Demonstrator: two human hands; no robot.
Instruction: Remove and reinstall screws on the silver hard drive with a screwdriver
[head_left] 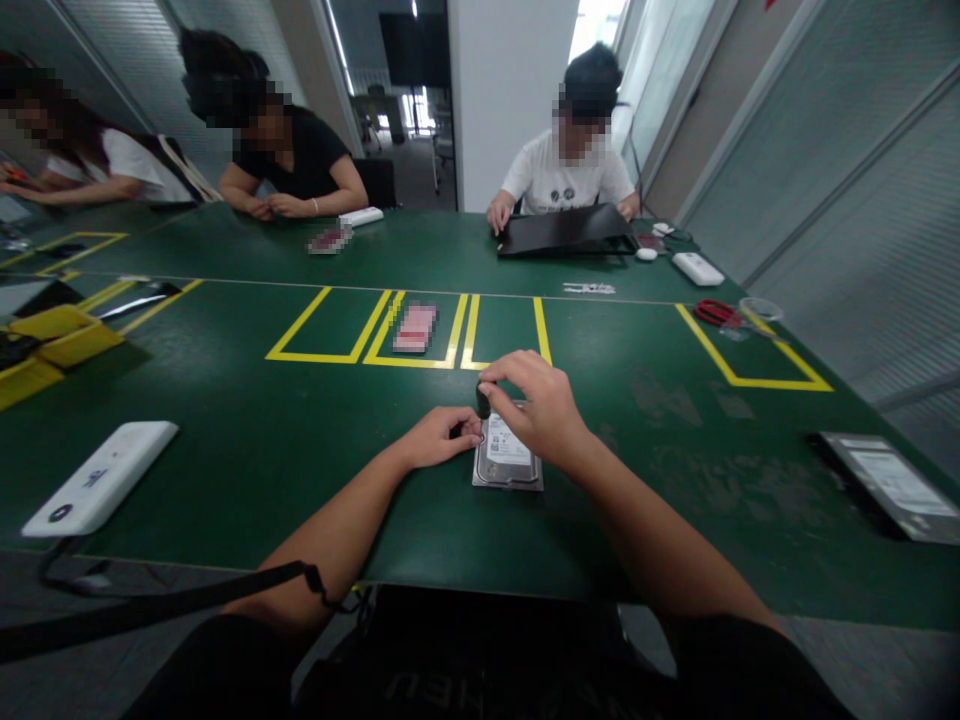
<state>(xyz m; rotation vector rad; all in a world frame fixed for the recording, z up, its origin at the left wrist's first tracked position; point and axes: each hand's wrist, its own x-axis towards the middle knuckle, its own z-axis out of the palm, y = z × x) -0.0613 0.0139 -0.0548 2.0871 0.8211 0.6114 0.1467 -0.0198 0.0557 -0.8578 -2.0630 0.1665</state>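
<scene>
A silver hard drive with a white label point(508, 462) lies flat on the green table point(420, 530) in front of me. My right hand point(536, 405) is above the drive, its thumb and fingers closed round a short black-handled tool point(483, 400) that points down at the drive's upper left part. The tool's tip is too small to make out. My left hand point(442, 437) rests at the drive's left edge, fingertips pressed together near the tool; anything between them is too small to tell.
A white power bank point(101, 478) lies at the left, yellow bins point(67, 335) behind it. A second drive point(896, 485) is at the right edge. A pink phone point(415, 327) lies within yellow tape; red scissors point(716, 314) lie back right. Three people sit across the table.
</scene>
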